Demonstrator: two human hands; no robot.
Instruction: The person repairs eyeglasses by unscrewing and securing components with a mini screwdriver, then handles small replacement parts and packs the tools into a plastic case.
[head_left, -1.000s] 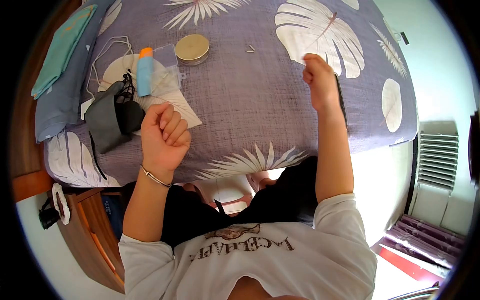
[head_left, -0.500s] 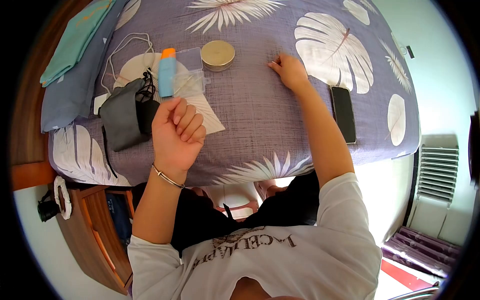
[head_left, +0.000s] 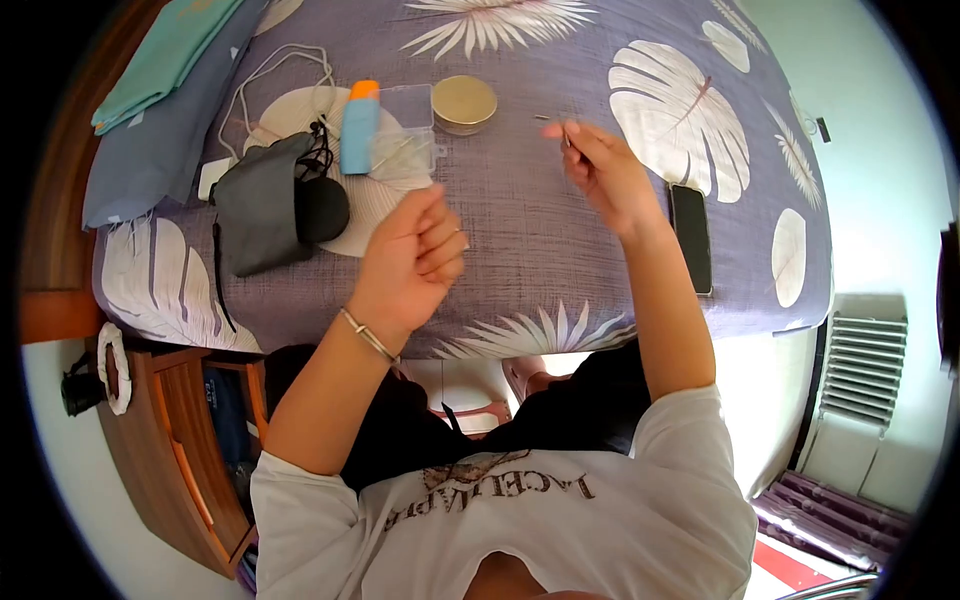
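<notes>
My left hand [head_left: 412, 262] hangs above the near part of the bed, its fingers curled in; a tiny shiny spot shows by the fingers, but what they hold, if anything, is unclear. Over the middle of the bed my right hand [head_left: 608, 182] pinches thumb against fingertips, with a small dark sliver between them too small to name. A tiny thin metallic piece [head_left: 540, 117] lies on the bedsheet just beyond those fingertips. Farther left are a round gold-lidded tin [head_left: 464, 104], a clear plastic box [head_left: 404, 154] and a blue bottle with an orange cap [head_left: 356, 135].
A grey drawstring pouch [head_left: 258, 215] with a dark round object [head_left: 322, 211] lies at left. The black phone [head_left: 690, 238] rests right of my right forearm. Folded cloths [head_left: 165, 65] are at the far left; a radiator [head_left: 864, 366] stands at right.
My right hand has lifted off the sheet and drawn back to the right, uncovering the tiny metallic piece. My left hand has moved right, toward the other hand. The view has shifted slightly.
</notes>
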